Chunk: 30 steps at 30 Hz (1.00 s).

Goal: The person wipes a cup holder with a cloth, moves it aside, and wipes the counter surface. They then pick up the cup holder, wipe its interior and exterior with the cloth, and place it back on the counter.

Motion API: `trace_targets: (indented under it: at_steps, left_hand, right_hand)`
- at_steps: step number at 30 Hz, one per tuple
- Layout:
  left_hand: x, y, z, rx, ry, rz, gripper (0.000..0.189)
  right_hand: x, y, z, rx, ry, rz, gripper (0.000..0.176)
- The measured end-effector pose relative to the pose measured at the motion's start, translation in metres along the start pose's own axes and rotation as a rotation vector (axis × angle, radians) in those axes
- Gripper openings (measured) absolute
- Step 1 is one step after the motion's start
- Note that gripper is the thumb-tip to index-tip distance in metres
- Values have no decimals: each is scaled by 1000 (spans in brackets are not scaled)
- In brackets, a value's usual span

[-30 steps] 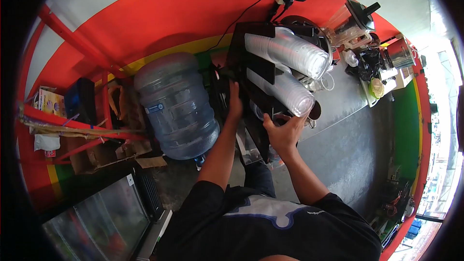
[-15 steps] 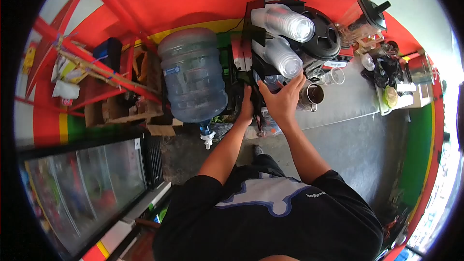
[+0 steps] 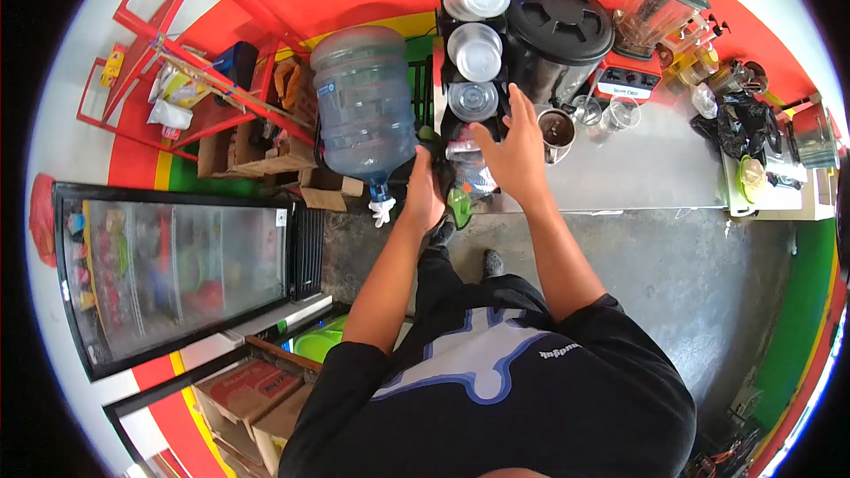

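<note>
Beside the steel counter (image 3: 637,179), right hand (image 3: 512,149) spreads open by cup stacks (image 3: 475,53); left hand (image 3: 423,193) grips dark object (image 3: 440,162)

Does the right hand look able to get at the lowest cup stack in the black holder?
Probably yes. The right hand is open and spread, right beside the lowest cup stack, and nothing shows between them. The metal mug stands on the hand's far side, clear of that path.
</note>
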State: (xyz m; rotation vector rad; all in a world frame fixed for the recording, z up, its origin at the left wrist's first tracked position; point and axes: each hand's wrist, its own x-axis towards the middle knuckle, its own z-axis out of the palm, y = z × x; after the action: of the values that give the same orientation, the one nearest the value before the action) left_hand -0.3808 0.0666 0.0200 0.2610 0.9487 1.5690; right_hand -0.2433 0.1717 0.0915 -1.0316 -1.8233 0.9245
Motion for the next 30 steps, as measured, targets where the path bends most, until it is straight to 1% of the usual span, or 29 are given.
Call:
trace_targets:
  at_steps: [1,2,3,4,5,6,8,9,10,12,13,14,16,17,18,19,21,22,23,24,25,26,27,28,29,30]
  left_hand:
    - [-4,0,0,-1,-50,83,68]
    - [-8,0,0,1,-103,161,71]
    - [-15,-1,-15,-8,-89,147,74]
    - [-29,4,-8,-5,-30,133,72]
    - [-39,6,-5,25,17,189,71]
    - [-48,8,-2,55,59,244,70]
    - [-64,13,7,130,201,326,70]
    - [-64,14,6,128,188,450,72]
    - [-68,15,4,225,253,533,68]
    - [-80,18,6,188,215,505,60]
    - [-85,19,13,220,224,521,46]
    - [-88,20,17,221,219,516,46]
    - [-96,25,31,476,55,387,35]
    - [-100,25,44,533,29,302,29]
    - [-102,24,52,610,-66,265,28]
    - [-101,20,60,701,-117,232,28]
    - [-93,6,73,875,-250,168,28]
    - [-85,-2,82,957,-329,144,29]
    - [-80,-12,92,973,-383,129,30]
    - [-67,-31,85,944,-443,91,27]
    - [-59,-48,88,923,-463,196,25]
    - [-53,-59,93,902,-486,295,24]
    - [-47,-61,97,906,-498,292,24]
    - [-41,-62,101,1008,-507,237,22]
    - [-36,-62,102,1111,-515,178,21]
    - [-30,-65,100,1119,-528,163,21]
  right_hand:
    - [-6,-1,-7,65,30,-1,74]
    - [-13,-1,-15,75,26,4,74]
    - [-18,-1,-24,22,86,-13,62]
    - [-25,2,-32,-33,145,-27,51]
    - [-31,9,-35,-66,275,-91,36]
    - [-39,22,-38,-63,279,-83,36]
    - [-54,45,-44,68,223,73,25]
    - [-60,43,-48,139,242,108,13]
    - [-68,44,-52,138,245,114,13]
    - [-81,48,-59,187,156,193,12]
    - [-86,51,-60,184,161,197,12]
    - [-91,56,-60,237,164,167,13]
    - [-98,62,-62,287,175,141,15]
    - [-101,64,-63,375,131,156,13]
    - [-104,66,-65,463,88,170,11]
    - [-105,70,-66,461,99,175,11]
    - [-105,78,-68,683,-49,216,17]
    - [-108,91,-66,673,-51,209,17]
    - [-112,108,-64,808,-162,265,19]
    - [-115,121,-64,944,-271,323,22]
    - [-121,125,-68,1072,-382,380,31]
    - [-133,161,-67,1231,-503,529,36]
    - [-141,162,-73,1225,-485,648,41]
    - [-150,164,-76,1220,-462,770,46]
    - [-155,168,-78,1250,-448,807,50]
    - [-163,173,-79,1282,-433,847,53]
